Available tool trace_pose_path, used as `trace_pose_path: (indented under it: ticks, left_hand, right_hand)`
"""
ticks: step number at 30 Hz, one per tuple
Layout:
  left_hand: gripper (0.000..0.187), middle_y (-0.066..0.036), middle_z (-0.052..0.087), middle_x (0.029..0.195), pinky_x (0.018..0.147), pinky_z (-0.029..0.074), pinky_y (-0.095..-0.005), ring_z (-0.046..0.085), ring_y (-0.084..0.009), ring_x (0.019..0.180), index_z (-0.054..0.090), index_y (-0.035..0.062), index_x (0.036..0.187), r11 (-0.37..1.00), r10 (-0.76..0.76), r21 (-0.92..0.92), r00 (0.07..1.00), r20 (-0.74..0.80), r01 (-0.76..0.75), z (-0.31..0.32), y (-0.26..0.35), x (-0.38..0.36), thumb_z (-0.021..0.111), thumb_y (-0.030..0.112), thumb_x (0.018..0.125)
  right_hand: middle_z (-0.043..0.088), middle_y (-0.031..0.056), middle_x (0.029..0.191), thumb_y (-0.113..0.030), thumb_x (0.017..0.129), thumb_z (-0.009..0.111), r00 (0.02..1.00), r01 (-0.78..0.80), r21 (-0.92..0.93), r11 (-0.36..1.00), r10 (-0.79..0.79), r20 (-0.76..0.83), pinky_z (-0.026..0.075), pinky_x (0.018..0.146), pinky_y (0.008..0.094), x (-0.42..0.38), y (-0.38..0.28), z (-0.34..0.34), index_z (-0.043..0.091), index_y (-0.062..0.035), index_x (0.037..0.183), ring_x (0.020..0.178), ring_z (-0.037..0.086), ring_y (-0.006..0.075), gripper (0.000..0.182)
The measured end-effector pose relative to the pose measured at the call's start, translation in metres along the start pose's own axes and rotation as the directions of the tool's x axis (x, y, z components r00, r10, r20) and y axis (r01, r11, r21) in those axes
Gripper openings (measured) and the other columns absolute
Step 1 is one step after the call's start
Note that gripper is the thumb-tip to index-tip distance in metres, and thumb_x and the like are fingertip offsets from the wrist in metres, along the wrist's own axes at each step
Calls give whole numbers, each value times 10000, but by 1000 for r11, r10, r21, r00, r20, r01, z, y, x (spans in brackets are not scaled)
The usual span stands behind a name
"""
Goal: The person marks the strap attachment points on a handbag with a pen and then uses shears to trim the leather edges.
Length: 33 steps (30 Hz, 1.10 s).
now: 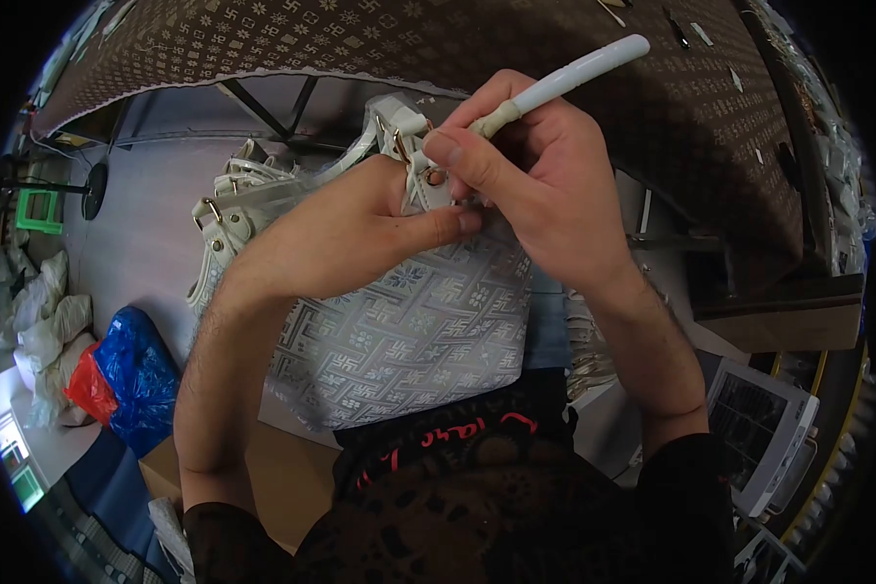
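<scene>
My left hand point(360, 229) is closed on a white leather-like strap point(420, 190) with a gold metal ring and stud, its thumb pressed near the strap's end. My right hand point(555, 180) grips a slim white-handled tool point(579, 73), wrapped in a beige material near the fingers. The handle slants up to the right, and the working tip is hidden by my fingers close to the strap. More white straps with gold buckles point(226, 229) hang to the left of my left wrist. Silver-white patterned fabric point(409, 336) lies across my lap under both hands.
A table with a brown patterned cloth point(380, 44) stands in front, with small scraps and tools on it. On the left are a blue plastic bag point(138, 375), a red bag point(90, 384), pale sacks point(54, 316) and a green stool point(37, 211). A grey-white panelled device point(759, 428) stands at right.
</scene>
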<state>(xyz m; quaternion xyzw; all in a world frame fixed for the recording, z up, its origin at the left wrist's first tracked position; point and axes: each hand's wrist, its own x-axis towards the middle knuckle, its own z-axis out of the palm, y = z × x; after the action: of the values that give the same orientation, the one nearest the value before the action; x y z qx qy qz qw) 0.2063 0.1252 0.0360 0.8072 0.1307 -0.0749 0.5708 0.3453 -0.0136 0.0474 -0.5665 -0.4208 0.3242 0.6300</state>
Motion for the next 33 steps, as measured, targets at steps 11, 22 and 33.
trace_pose_path:
  ticks: [11, 22, 33]
  left_hand:
    - [291, 64, 500, 630, 515, 359, -282, 429, -49, 584, 679, 18, 870, 996, -77, -39, 995, 63, 79, -5, 20, -5, 678, 275, 1006]
    - [293, 73, 495, 690, 564, 373, -272, 427, -49, 653, 670, 29, 919, 992, -10, -126, 997, 71, 19, -3, 16, -3, 681, 303, 1022]
    - [356, 68, 424, 568, 450, 284, -291, 350, -49, 531, 625, 4, 819, 998, 52, -18, 998, -38, -52, 6, -8, -6, 709, 298, 1000]
  right_hand:
    - [648, 24, 716, -137, 978, 724, 999, -47, 147, 988, 43, 29, 488, 519, 221, -2, -3, -5, 636, -26, 954, 610, 611, 50, 144]
    - [652, 9, 727, -136, 978, 728, 999, -8, 12, 1000, 9, -32, 474, 582, 210, -5, -4, -10, 648, -11, 950, 661, 606, 39, 150]
    - [678, 42, 776, -75, 887, 802, 712, 598, -625, 502, -691, 126, 459, 560, 261, -6, 23, 0, 684, -25, 879, 660, 627, 116, 129]
